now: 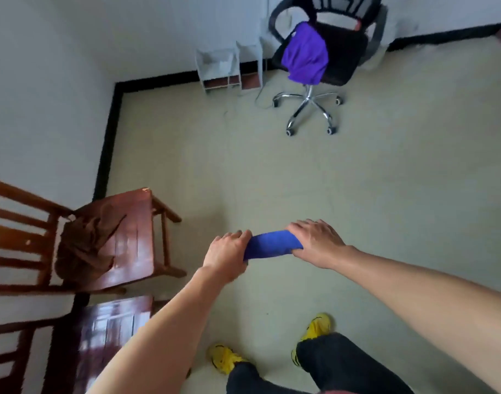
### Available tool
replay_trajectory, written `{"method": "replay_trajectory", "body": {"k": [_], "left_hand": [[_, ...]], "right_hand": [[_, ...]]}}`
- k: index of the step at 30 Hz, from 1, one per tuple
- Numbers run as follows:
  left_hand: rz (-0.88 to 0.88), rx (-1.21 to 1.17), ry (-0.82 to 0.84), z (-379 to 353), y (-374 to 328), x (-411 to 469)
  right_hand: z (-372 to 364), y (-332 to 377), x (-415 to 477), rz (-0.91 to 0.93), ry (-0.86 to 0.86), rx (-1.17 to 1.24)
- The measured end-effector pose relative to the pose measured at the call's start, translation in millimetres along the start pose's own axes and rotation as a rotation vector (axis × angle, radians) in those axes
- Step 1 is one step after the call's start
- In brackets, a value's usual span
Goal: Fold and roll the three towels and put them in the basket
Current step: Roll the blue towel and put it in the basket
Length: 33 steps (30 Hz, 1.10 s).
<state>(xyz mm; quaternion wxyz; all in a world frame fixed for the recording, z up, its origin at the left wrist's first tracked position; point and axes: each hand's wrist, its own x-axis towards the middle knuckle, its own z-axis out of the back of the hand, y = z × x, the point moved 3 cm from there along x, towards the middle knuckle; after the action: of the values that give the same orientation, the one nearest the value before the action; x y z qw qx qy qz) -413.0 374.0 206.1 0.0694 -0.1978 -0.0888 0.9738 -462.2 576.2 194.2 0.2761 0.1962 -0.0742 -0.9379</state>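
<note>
Fingers (239, 236) of the left hand (226, 253) curl round one end of a rolled deep-blue cloth towel (272, 245); the right hand (317, 243) grips the other end, holding it above the pale floor (272, 172). A purple cloth towel (306, 58) drapes the black swivel chair (346, 58), a crumpled brown towel (84, 240) the wooden chair (132, 223)

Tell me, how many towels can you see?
3. A rolled blue towel gripped by the left hand and right hand; a purple towel on the office chair; a brown towel on the wooden chair. More may be hidden.
</note>
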Motion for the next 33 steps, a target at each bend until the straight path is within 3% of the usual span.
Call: {"method": "replay_trajectory", "body": {"k": [10,18,26,33], "left_hand": [[-0.378,0.095,-0.036,106.0,-270.3,189.2],[-0.697,0.273,-0.032,144.4,-436.7,342.9],[-1.031,0.364,-0.096,218.9,-599.5,492.5],[-1.301,0.407,-0.124,224.4,-752.4,557.6]], "right_hand": [[109.9,-277.2,-108.8,-0.377,-0.282,0.046],[159.1,-452.9,-138.2,-0.627,-0.344,-0.041],[248.6,-597.7,-156.7,-0.924,-0.492,-0.054],[264.1,-706.4,-213.9,-1.128,-0.512,-0.082]]}}
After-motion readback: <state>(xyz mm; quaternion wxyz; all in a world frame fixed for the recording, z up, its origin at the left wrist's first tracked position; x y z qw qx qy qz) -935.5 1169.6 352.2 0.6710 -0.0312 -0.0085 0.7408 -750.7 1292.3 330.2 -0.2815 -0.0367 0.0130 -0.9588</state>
